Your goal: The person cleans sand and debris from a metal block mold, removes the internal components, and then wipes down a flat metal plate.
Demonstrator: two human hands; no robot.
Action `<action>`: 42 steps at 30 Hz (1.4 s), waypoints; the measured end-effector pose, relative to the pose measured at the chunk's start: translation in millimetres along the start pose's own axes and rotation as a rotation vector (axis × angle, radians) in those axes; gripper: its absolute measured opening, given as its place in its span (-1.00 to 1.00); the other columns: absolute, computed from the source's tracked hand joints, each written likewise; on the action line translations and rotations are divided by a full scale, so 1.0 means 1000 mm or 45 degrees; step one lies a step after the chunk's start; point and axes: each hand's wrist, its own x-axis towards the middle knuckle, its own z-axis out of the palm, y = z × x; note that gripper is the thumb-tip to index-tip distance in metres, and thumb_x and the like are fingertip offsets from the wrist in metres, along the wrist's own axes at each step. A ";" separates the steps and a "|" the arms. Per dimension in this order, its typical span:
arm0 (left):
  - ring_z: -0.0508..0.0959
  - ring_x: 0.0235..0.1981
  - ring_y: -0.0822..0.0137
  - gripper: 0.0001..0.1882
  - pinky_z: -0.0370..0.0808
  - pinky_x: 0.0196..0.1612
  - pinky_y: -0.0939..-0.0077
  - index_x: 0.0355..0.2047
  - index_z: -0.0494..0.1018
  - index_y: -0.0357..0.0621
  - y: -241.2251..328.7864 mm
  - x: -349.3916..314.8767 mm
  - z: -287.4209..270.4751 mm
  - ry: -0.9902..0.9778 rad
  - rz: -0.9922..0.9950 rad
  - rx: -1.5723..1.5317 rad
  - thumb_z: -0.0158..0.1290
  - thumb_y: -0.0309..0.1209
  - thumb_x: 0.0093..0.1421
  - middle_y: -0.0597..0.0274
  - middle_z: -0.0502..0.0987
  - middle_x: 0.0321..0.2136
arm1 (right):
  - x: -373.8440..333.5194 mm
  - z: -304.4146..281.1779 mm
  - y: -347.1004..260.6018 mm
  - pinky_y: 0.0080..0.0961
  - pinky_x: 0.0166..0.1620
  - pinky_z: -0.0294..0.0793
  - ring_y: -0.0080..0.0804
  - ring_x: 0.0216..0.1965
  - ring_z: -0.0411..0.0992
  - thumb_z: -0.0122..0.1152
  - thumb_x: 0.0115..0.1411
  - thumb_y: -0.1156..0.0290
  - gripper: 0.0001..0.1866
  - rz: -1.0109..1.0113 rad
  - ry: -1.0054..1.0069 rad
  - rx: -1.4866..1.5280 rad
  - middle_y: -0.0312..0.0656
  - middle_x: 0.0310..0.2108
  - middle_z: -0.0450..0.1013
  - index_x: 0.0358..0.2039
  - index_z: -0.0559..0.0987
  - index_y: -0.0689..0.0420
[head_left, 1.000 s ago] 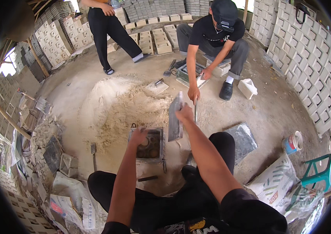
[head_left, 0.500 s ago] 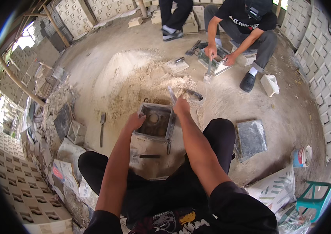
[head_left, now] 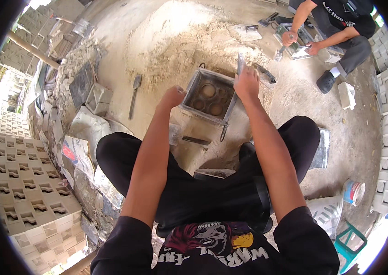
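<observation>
A square metal mould [head_left: 208,118] lies on the sandy floor in front of me, with round shapes on its inner floor. Wire loops stick out at two of its corners. My left hand [head_left: 173,96] is closed at the mould's left rim; its fingertips are partly hidden. At the right rim, my right hand [head_left: 247,83] grips a trowel [head_left: 240,63], whose flat grey blade points away from me. The trowel's handle is hidden in the fist. Just right of that hand, a dark-handled tool [head_left: 265,73] lies on the sand.
Beyond the mould rises a pale sand heap [head_left: 175,27]. A narrow flat tool [head_left: 134,97] lies left, a dark bar [head_left: 196,140] nearer me. At upper right a co-worker [head_left: 340,27] handles another mould [head_left: 298,48]. Patterned blocks [head_left: 29,183] stand stacked at left; a bucket [head_left: 354,192] stands right.
The view has tilted down and shifted left, so the mould appears higher and further right. My left hand's thumb no longer shows over the rim. The trowel stays in my right hand.
</observation>
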 end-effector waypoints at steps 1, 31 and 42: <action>0.58 -0.10 0.00 -0.60 0.47 -0.01 0.25 -0.14 0.55 -0.24 -0.009 -0.006 0.006 -0.023 -0.051 0.004 0.11 -0.17 0.15 -0.13 0.59 -0.20 | -0.001 0.000 -0.014 -0.14 -0.04 0.45 0.04 -0.09 0.45 0.06 0.18 0.28 -0.62 -0.149 -0.159 0.105 0.04 -0.22 0.49 -0.03 0.45 0.18; 0.31 0.13 -0.18 -0.48 0.22 0.16 -0.02 0.09 0.29 -0.28 0.039 -0.018 -0.035 1.277 0.095 -0.193 0.03 -0.30 0.15 -0.21 0.36 0.05 | -0.036 0.007 -0.140 0.07 -0.24 0.38 0.28 -0.29 0.43 0.07 0.25 0.23 -0.66 0.080 -0.481 0.783 0.27 -0.38 0.46 -0.26 0.37 0.32; 0.26 0.16 -0.20 -0.37 0.17 0.20 -0.04 0.16 0.18 -0.29 0.234 -0.005 0.058 0.696 0.870 -0.355 0.06 -0.37 0.08 -0.21 0.28 0.12 | -0.012 -0.083 0.044 -0.03 -0.19 0.42 0.23 -0.23 0.46 0.10 0.19 0.38 -0.67 0.702 0.544 0.765 0.26 -0.27 0.45 -0.10 0.36 0.32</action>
